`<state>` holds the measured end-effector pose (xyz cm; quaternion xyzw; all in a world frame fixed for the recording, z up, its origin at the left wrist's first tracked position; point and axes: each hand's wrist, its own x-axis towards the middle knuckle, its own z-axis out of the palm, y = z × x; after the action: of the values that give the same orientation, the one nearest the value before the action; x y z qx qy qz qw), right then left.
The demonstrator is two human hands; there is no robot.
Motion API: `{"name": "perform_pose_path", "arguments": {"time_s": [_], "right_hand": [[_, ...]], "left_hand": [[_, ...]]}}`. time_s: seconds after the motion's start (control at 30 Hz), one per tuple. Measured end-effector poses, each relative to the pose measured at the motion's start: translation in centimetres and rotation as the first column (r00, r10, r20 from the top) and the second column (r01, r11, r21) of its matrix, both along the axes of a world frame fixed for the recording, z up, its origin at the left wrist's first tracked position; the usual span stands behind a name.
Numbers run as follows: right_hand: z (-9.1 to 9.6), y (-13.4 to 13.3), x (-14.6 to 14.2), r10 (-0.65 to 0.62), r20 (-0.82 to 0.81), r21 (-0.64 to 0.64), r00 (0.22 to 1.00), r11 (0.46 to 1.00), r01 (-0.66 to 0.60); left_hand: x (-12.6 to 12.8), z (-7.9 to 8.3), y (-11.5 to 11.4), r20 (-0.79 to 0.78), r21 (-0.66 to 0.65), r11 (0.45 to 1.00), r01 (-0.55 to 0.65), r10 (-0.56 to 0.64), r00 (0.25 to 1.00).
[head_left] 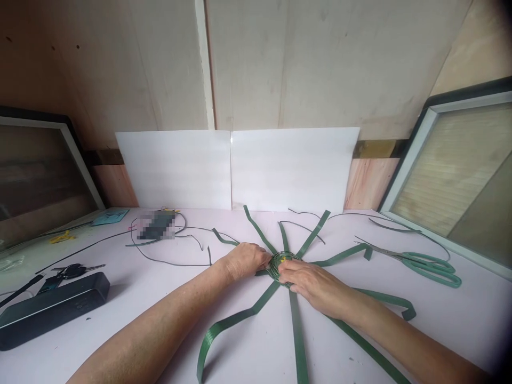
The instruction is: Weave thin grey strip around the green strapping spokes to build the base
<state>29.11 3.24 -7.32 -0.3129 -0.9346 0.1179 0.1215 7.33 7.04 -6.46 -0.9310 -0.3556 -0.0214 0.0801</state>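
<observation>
A small round weave of thin dark-green strands sits on the pale table, with several flat green plastic straps radiating from it. On its left edge my left hand is closed, fingers pinched at the strands. My right hand lies over the right side, its fingers curled and pressed onto the weave. A bit of yellow shows near the middle of the weave. The fingertips of both hands are partly hidden. Some straps bend upward or curl at their ends.
Green-handled scissors lie open at the right. Loose thin strands are scattered behind. A black box-shaped device and keys lie at the left. White panels stand at the back, with framed panes at both sides.
</observation>
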Motion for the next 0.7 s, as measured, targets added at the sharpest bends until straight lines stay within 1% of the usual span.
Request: {"name": "perform_pose_path", "arguments": {"time_s": [0.1, 0.2, 0.27, 0.33, 0.4, 0.43, 0.5, 0.57, 0.63, 0.7], "right_hand": [[0.8, 0.1, 0.5, 0.005, 0.02, -0.071, 1.0, 0.997, -0.003], [1.2, -0.3, 0.0, -0.041, 0.045, -0.096, 0.998, 0.994, 0.045], [1.0, -0.7, -0.5, -0.083, 0.08, -0.044, 0.993, 0.995, 0.087], [0.7, -0.9, -0.9, -0.106, 0.129, 0.047, 0.986, 0.994, 0.101], [0.4, -1.0, -0.7, -0.09, 0.169, 0.101, 0.981, 0.992, 0.073], [0.4, -0.9, -0.4, -0.071, 0.179, 0.103, 0.981, 0.993, 0.053], [0.6, -0.8, 0.3, -0.034, 0.176, 0.081, 0.984, 0.997, 0.02], [1.1, -0.8, 0.6, -0.033, 0.176, 0.062, 0.984, 0.998, 0.022], [1.6, -1.0, 0.2, -0.099, 0.173, 0.058, 0.98, 0.994, 0.091], [1.8, -1.1, -0.7, -0.209, 0.135, 0.042, 0.969, 0.978, 0.205]], "left_hand": [[-0.4, -0.7, -0.1, 0.041, 0.041, 0.998, 0.043, -0.045, 0.998], [-0.7, -1.1, 0.2, 0.099, 0.001, 0.995, 0.102, -0.101, 0.99], [-0.7, -1.1, 0.4, 0.102, -0.045, 0.992, 0.116, -0.111, 0.989], [-0.5, -1.0, 0.5, 0.091, -0.052, 0.993, 0.106, -0.101, 0.991], [-0.2, -0.9, 0.1, 0.088, -0.05, 0.996, 0.078, -0.074, 0.993], [-0.1, -0.9, -0.3, 0.088, -0.048, 0.997, 0.056, -0.052, 0.995], [0.4, -1.0, -1.3, 0.096, -0.039, 0.999, -0.01, 0.014, 0.995], [1.0, -1.3, -2.5, 0.11, -0.027, 0.995, -0.093, 0.096, 0.989], [1.7, -1.6, -3.6, 0.121, -0.023, 0.986, -0.166, 0.167, 0.978], [2.4, -1.8, -4.4, 0.126, -0.026, 0.976, -0.218, 0.219, 0.968]]}}
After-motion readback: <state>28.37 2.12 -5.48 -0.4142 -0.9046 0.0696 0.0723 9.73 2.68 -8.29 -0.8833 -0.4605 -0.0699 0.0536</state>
